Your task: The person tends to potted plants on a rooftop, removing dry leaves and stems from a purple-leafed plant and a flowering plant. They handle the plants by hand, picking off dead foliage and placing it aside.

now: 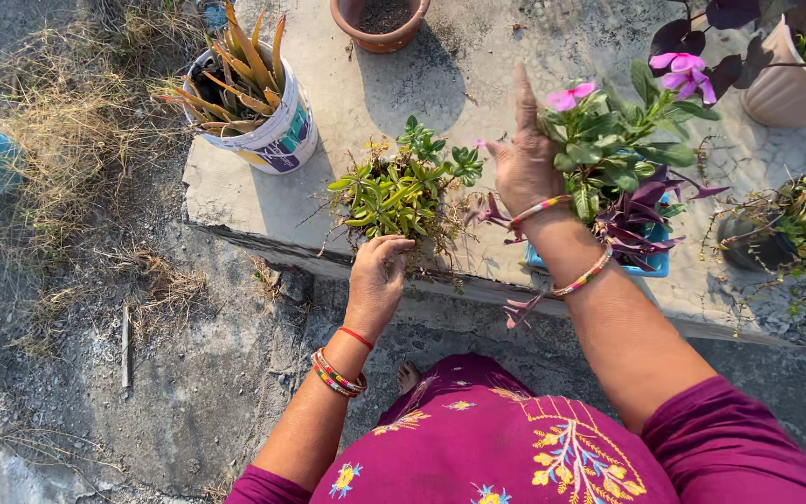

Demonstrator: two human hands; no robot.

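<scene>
The small green leafy plant (401, 191) sits just beyond the left hand (377, 280), whose curled fingers (394, 245) touch its lower stems; right hand (522, 159) hovers beside it, fingers released.

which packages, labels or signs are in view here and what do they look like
No signs or screens.
Reused printed tub: back left of the concrete slab, round, white with teal and purple print, holding a spiky orange-green plant.
Blue container: under the purple-leaved plant by the right hand, mostly hidden.
</scene>
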